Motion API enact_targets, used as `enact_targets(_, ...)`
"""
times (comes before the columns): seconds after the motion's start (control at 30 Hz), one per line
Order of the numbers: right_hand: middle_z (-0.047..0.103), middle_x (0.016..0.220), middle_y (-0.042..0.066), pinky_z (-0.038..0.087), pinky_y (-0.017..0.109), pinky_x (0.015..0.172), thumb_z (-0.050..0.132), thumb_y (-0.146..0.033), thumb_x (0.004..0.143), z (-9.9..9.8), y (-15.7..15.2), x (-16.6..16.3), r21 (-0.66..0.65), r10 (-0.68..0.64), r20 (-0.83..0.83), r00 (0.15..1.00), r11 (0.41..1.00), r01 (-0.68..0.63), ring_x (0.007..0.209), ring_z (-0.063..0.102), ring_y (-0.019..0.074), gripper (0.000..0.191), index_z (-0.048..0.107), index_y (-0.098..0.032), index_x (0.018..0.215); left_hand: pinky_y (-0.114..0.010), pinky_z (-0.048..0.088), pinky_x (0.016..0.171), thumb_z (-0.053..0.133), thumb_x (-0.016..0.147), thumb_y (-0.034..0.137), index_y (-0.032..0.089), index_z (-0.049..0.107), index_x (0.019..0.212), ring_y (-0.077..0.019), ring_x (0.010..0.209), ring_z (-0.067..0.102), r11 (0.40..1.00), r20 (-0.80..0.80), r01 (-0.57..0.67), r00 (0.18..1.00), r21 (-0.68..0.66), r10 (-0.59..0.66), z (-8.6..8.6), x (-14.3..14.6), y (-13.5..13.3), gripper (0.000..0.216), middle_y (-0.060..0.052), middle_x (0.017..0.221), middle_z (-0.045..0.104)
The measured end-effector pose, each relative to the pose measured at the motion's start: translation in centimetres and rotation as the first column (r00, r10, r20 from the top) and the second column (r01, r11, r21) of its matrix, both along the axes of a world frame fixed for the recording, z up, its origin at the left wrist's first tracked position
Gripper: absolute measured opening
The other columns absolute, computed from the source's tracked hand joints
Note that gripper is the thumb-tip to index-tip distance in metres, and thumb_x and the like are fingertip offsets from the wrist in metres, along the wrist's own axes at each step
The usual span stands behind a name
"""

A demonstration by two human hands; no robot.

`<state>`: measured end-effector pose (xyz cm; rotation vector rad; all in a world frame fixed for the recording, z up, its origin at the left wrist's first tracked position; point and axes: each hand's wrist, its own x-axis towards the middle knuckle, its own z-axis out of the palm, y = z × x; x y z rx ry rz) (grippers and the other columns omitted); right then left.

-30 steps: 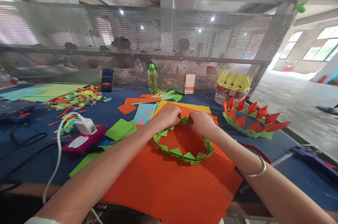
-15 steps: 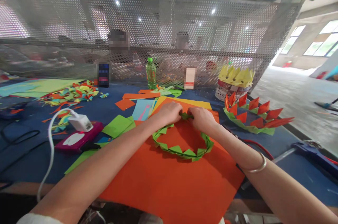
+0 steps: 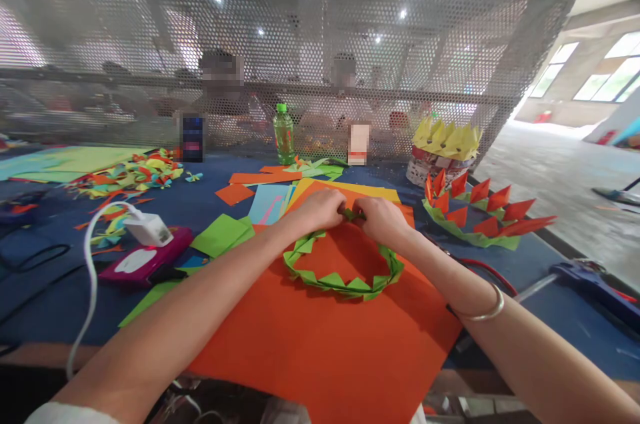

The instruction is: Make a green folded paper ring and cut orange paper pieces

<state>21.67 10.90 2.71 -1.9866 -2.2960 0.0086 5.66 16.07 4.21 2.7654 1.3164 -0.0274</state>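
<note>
A ring of folded green paper [image 3: 345, 285], with pointed tips along its edge, lies over a large orange sheet [image 3: 320, 344]. At the ring's far side my left hand [image 3: 325, 207] pinches the band from the left. My right hand [image 3: 383, 217] pinches it from the right, a short gap away. A small piece of the green band shows between the fingertips; the rest of that far stretch is hidden behind my hands. On the right wrist sits a silver bangle [image 3: 490, 307].
Green paper squares [image 3: 223, 235] and a magenta power bank [image 3: 147, 257] with a white charger [image 3: 150, 229] lie left. An orange-and-green paper crown [image 3: 470, 234], yellow crown [image 3: 445, 141] and blue-handled tool [image 3: 595, 287] stand right. Behind are a green bottle [image 3: 284, 137] and perforated screen [image 3: 280, 64].
The whole view has shifted slightly. Both hands keep their pinch on the far side of the green ring, with hardly any movement.
</note>
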Motion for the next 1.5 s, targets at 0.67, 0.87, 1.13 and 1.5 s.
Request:
enact_targets(0.67,0.064,0.126,0.008,0.057,0.043,0.089,0.063,-0.036,0.097,-0.2,0.4,0.5,-0.048,0.078,-0.034,0.996,0.996,-0.079,0.106,0.065,0.0224,0.033,0.062,-0.019,0.125,-0.044,0.056,0.09,0.062,0.097,0.036,0.018,0.063,0.121,-0.0232,0.106,0.065,0.998,0.037,0.049,0.998,-0.047,-0.047,-0.1,-0.4,0.1,0.03,-0.009,0.124,0.065)
enact_targets(0.87,0.064,0.125,0.008,0.057,0.044,0.089,0.063,-0.036,0.098,0.0,0.1,0.3,-0.025,0.109,-0.039,0.993,0.994,-0.11,0.105,0.066,0.0221,0.032,0.062,-0.018,0.124,-0.042,0.057,0.087,0.063,0.097,0.036,0.017,0.064,0.119,-0.0223,0.102,0.066,0.995,0.06,0.048,0.997,-0.09,-0.042,-0.1,-0.2,-0.2,0.029,-0.009,0.121,0.066)
enact_targets(1.13,0.065,0.124,0.008,0.057,0.044,0.089,0.063,-0.036,0.098,0.0,0.0,0.4,0.017,0.12,-0.095,0.988,0.993,-0.119,0.105,0.066,0.0219,0.031,0.062,-0.018,0.123,-0.043,0.057,0.089,0.063,0.097,0.035,0.018,0.063,0.121,-0.0234,0.106,0.065,0.997,0.038,-0.018,0.999,-0.075,0.02,-0.2,-0.1,-0.2,0.031,-0.009,0.124,0.064)
enact_targets(1.5,0.065,0.123,0.008,0.057,0.042,0.087,0.063,-0.037,0.097,-0.2,0.5,3.2,-0.101,0.081,-0.067,0.994,0.991,-0.087,0.103,0.066,0.022,0.032,0.063,-0.018,0.123,-0.042,0.058,0.087,0.063,0.096,0.036,0.017,0.064,0.12,-0.0236,0.104,0.066,0.989,0.01,-0.05,0.999,-0.142,0.052,-0.4,-1.6,1.3,0.03,-0.008,0.123,0.065)
